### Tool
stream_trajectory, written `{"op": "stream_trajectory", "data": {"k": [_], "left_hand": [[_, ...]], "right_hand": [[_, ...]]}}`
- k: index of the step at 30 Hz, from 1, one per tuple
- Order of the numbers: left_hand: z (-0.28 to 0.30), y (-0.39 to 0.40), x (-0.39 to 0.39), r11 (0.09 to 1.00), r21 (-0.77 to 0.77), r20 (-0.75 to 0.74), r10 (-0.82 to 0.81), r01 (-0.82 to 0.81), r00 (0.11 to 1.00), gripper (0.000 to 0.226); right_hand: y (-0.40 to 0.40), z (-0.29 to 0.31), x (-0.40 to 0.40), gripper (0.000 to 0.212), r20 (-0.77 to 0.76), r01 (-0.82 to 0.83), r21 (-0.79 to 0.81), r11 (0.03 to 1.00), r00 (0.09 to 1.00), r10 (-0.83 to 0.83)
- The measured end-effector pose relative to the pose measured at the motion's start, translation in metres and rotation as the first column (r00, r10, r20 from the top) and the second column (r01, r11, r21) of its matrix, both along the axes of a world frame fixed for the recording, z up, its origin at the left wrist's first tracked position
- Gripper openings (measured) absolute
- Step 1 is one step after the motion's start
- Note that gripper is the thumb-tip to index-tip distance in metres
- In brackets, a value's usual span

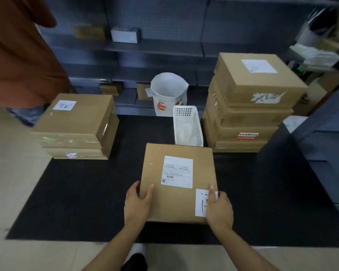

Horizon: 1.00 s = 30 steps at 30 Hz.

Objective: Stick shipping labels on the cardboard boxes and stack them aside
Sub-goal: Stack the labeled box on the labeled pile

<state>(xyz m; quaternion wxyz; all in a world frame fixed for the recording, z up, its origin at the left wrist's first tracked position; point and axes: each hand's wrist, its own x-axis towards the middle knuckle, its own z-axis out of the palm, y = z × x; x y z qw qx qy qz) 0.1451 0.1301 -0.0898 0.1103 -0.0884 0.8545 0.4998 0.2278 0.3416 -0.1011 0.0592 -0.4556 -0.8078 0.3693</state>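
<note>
Two bare arms come up from the bottom of the view, from about 6 o'clock, and point toward 12 o'clock. The left hand [138, 204] sits at about 7 o'clock from the middle. Its thumb lies on top of the box [176, 204] and its fingers curl around the left edge. The right hand [219, 209] sits at about 5 o'clock. Its thumb points up on top of the box and its fingers wrap the right edge. Both wrists are straight. The hands are apart, one on each side.

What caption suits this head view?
Both hands, left hand and right hand, grip a labelled cardboard box on a black mat between two box stacks.
</note>
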Motion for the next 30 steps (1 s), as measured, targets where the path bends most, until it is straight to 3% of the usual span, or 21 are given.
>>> {"op": "stream_trajectory", "data": {"k": [10, 21, 30], "left_hand": [[0.024, 0.134, 0.086, 0.992, 0.127, 0.03, -0.03, 0.026, 0.999, 0.027], [0.017, 0.19, 0.084, 0.973, 0.204, 0.082, -0.125, 0.106, 0.989, 0.038], [0.016, 0.245, 0.091, 0.981, 0.167, 0.057, -0.112, 0.101, 0.992, 0.049]], "right_hand": [[0.128, 0.022, 0.094, 0.055, 0.011, 0.105, 0.048, 0.993, 0.994, -0.106], [0.171, 0.029, 0.114, 0.057, 0.012, 0.276, 0.0, 0.961, 0.961, -0.276], [0.223, 0.03, 0.124, 0.056, 0.045, 0.178, 0.104, 0.979, 0.982, -0.184]]}}
